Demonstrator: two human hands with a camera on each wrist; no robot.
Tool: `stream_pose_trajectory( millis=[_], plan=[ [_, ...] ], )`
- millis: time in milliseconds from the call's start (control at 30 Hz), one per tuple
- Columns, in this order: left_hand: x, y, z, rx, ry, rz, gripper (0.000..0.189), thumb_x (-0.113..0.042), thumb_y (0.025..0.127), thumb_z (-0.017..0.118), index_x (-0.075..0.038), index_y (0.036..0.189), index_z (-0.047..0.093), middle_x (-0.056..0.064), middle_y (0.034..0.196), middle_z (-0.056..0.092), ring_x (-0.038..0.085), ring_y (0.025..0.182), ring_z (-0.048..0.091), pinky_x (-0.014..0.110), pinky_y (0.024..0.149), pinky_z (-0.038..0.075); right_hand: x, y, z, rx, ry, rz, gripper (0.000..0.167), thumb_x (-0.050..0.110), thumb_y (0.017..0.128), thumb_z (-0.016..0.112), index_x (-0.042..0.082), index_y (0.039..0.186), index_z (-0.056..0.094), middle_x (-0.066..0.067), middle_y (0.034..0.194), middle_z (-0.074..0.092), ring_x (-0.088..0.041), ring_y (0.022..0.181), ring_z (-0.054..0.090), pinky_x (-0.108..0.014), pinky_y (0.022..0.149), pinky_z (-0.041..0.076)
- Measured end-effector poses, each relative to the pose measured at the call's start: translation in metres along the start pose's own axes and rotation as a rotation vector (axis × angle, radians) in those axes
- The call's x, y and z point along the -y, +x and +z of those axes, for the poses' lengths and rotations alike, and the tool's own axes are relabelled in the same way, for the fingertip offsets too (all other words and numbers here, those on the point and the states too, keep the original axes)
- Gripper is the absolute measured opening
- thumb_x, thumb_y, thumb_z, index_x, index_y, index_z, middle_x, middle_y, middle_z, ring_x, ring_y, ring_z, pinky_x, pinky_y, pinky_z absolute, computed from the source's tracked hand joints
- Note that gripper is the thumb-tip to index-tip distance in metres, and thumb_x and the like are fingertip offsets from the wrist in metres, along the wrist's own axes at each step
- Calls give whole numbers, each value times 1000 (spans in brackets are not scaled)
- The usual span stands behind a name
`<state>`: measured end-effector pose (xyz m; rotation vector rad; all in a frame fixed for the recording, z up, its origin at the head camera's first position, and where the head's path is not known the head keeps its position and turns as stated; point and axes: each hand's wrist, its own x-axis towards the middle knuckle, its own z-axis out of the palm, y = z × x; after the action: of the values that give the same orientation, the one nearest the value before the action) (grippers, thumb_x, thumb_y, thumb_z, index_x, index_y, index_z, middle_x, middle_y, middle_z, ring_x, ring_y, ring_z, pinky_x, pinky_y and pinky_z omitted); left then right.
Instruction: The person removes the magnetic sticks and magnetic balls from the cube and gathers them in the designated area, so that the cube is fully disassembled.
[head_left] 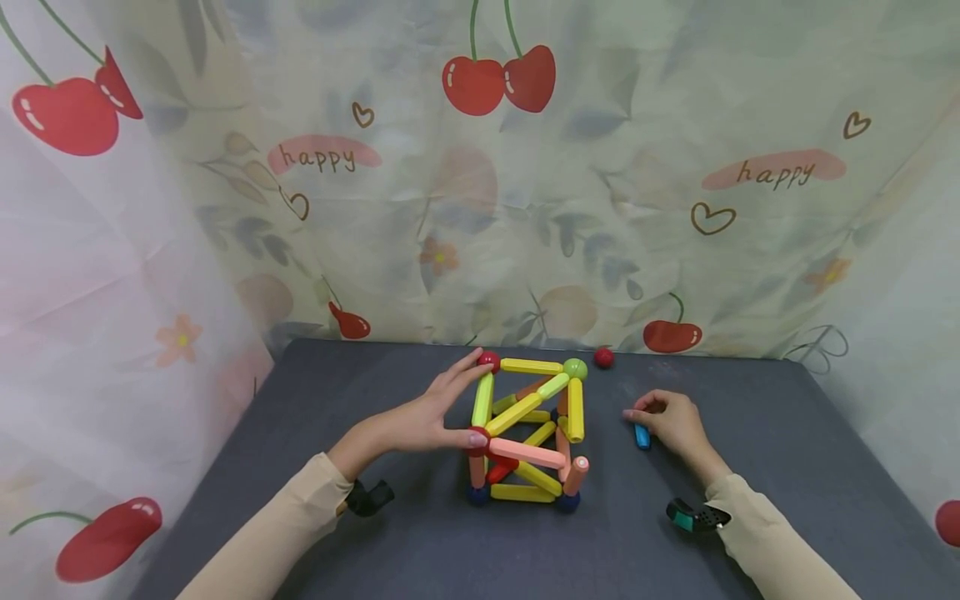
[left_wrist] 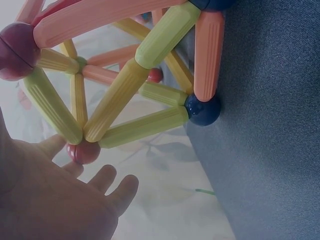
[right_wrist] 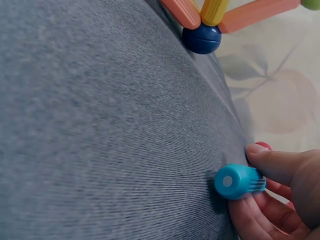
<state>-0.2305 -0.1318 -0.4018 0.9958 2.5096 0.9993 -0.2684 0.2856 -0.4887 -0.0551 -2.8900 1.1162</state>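
A cube-like frame of magnetic rods and balls stands on the dark table, with yellow, green and salmon rods. My left hand rests against its left side, fingers spread and fairly straight. The thumb lies on the near red ball, and the fingertips reach the far red ball. Right of the frame, my right hand pinches a short blue magnetic rod between thumb and fingers, low at the table surface. A salmon rod sticks up from the front right blue ball, its top end bare.
A loose red ball lies at the table's back edge, behind the frame. The grey-blue cloth-covered table ends at a printed curtain at the back. Curtains also hang along the left and right sides.
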Motion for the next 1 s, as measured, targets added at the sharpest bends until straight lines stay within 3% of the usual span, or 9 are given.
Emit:
stream_pose_trajectory(
  millis=[367, 700, 1000],
  plan=[
    [1, 1, 1, -6, 0, -7, 98, -67, 84, 63, -37, 159, 8, -20, 165, -16, 29, 156, -3, 71, 115, 20, 1, -16, -1, 25, -12, -3, 28, 36, 85, 79, 9, 89, 71, -2, 76, 66, -14, 68, 53, -25, 59, 41],
    [0, -1, 1, -4, -8, -9, 98, -68, 84, 62, -36, 159, 7, -20, 164, -17, 29, 156, -3, 72, 115, 20, 7, -27, -2, 96, -6, 46, 32, 41, 82, 80, 10, 90, 72, -1, 75, 65, -15, 67, 54, -26, 58, 44],
    [0, 0, 2, -2, -6, -5, 98, -67, 85, 63, -36, 159, 8, -20, 164, -16, 28, 156, -4, 71, 115, 20, 9, -35, -5, 167, 45, 75, 29, 30, 83, 81, 5, 96, 72, -5, 84, 69, -15, 70, 58, -28, 61, 52]
  ],
)
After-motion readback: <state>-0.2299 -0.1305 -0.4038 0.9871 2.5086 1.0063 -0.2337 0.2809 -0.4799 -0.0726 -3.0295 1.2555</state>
